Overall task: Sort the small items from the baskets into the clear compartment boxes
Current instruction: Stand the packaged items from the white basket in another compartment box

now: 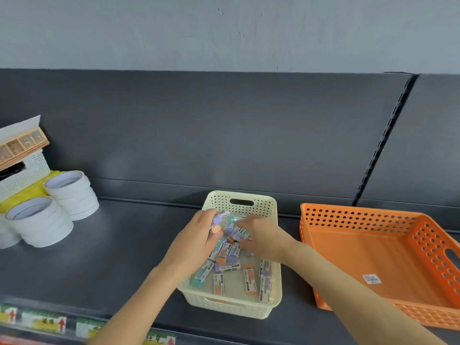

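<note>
- One cream basket [249,310] of erasers [219,283] stood near the shelf [112,257] front edge
- Left hand [196,236], inside it, gripped several erasers in curled fingers
- Right hand [261,239] lay among them, grip impossible to tell

tape rolls [72,195] stand in two touching stacks on the shelf [119,250], well left of the left grip [196,235], something yellow [31,191] just behind them. labels [44,319] line the shelf's front edge. a slotted upright [388,138] rises beyond the right grip [261,237].
</note>
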